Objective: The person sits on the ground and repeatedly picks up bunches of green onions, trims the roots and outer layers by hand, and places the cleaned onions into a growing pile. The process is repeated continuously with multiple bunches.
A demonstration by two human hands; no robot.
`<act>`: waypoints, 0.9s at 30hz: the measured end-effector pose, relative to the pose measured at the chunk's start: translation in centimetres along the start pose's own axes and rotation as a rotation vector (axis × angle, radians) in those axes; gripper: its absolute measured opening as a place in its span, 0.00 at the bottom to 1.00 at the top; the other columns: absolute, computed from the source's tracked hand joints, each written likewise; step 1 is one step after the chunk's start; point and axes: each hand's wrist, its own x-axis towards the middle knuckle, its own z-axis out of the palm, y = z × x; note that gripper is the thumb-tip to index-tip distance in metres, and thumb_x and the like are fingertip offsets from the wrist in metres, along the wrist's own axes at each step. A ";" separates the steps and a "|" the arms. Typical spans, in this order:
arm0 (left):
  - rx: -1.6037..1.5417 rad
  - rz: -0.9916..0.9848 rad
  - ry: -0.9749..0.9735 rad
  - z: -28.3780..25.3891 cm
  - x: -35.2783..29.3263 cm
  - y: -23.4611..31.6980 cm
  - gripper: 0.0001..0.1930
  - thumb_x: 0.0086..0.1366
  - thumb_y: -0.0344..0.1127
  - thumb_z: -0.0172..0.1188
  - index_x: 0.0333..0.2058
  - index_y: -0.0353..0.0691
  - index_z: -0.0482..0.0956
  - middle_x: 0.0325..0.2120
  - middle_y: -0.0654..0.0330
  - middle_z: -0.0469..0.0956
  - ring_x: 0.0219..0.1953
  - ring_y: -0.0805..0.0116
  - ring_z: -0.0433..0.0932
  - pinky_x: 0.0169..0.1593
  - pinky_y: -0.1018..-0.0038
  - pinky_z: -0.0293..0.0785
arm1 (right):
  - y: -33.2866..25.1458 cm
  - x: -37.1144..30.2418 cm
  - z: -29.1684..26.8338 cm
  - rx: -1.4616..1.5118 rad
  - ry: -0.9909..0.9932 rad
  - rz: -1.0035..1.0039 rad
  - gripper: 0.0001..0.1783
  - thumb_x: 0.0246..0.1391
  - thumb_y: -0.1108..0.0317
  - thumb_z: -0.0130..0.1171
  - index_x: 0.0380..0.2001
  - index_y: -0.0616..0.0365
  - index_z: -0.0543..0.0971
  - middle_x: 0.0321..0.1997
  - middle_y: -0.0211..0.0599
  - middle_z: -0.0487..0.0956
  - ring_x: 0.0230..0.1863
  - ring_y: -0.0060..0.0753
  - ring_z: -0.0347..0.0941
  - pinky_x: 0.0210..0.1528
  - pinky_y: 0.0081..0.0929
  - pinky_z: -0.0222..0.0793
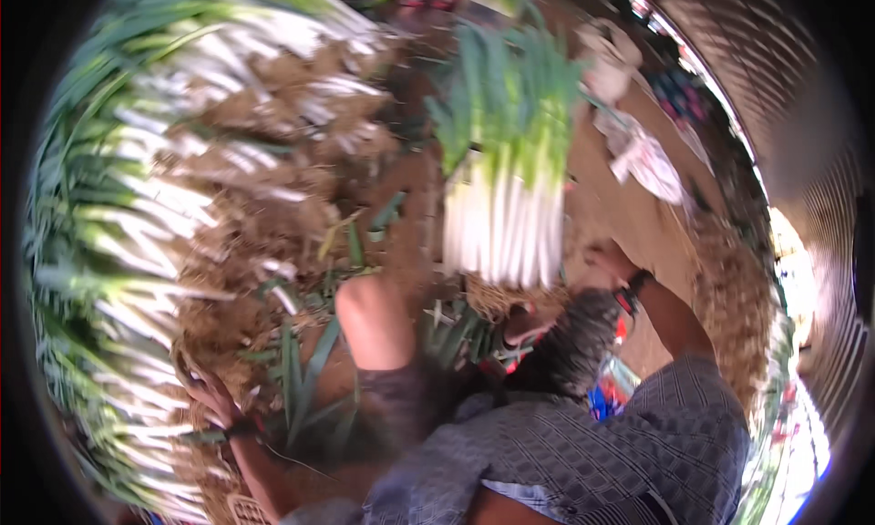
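Observation:
My left hand point(208, 393) reaches to the root ends of leeks in the long pile point(146, 315) at the left. Its fingers are stretched out beside the brown roots, and no leek shows in its hold. My right hand point(613, 262) is off the right side of a neat bundle of leeks point(510, 197), near its root end. Its fingers are loosely bent and apart, somewhat blurred, with nothing visible in them. The bundle has white stalks toward me and green leaves pointing away, with tangled roots point(515, 299) at the near end.
My bare knee point(375, 320) rises between the pile and the bundle. Cut green leaf scraps point(296, 379) lie on the ground beside it. A pale crumpled sack point(643, 156) lies beyond the bundle on the right. Corrugated sheeting point(756, 60) curves along the right side.

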 end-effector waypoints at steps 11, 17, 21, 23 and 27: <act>-0.480 -0.067 -0.851 12.3 -10.1 26.0 0.21 0.74 0.42 0.55 0.51 0.27 0.79 0.45 0.47 0.82 0.49 0.60 0.79 0.55 0.67 0.73 | 5.5 -3.1 1.6 0.037 0.106 -0.193 0.14 0.54 0.65 0.63 0.38 0.64 0.84 0.31 0.41 0.82 0.34 0.28 0.77 0.39 0.33 0.73; -0.496 -0.086 -0.937 14.3 -10.6 27.4 0.15 0.72 0.35 0.59 0.50 0.30 0.80 0.41 0.56 0.83 0.44 0.69 0.77 0.52 0.71 0.73 | 0.5 -5.8 1.4 0.096 0.087 -0.262 0.15 0.56 0.60 0.62 0.43 0.56 0.86 0.35 0.44 0.85 0.36 0.37 0.81 0.42 0.36 0.75; -0.126 0.224 -0.931 13.6 -10.2 26.5 0.17 0.73 0.36 0.56 0.53 0.28 0.76 0.48 0.44 0.80 0.51 0.52 0.79 0.57 0.64 0.73 | 7.0 -3.9 0.5 0.053 0.080 -0.140 0.19 0.58 0.59 0.61 0.48 0.60 0.83 0.43 0.49 0.84 0.45 0.38 0.80 0.49 0.37 0.74; -0.013 0.455 -0.927 13.4 -10.7 23.9 0.23 0.73 0.38 0.54 0.60 0.29 0.69 0.55 0.36 0.72 0.58 0.37 0.71 0.60 0.54 0.70 | 9.6 -3.4 0.2 0.062 0.110 -0.150 0.20 0.57 0.60 0.61 0.48 0.62 0.82 0.45 0.52 0.84 0.47 0.39 0.80 0.49 0.38 0.74; 0.165 0.662 -0.866 14.6 -11.9 26.6 0.20 0.68 0.36 0.57 0.56 0.32 0.74 0.51 0.41 0.75 0.52 0.37 0.74 0.59 0.52 0.68 | 14.1 -3.4 0.8 0.281 0.089 -0.212 0.21 0.56 0.58 0.63 0.48 0.62 0.82 0.46 0.53 0.84 0.48 0.41 0.81 0.49 0.37 0.74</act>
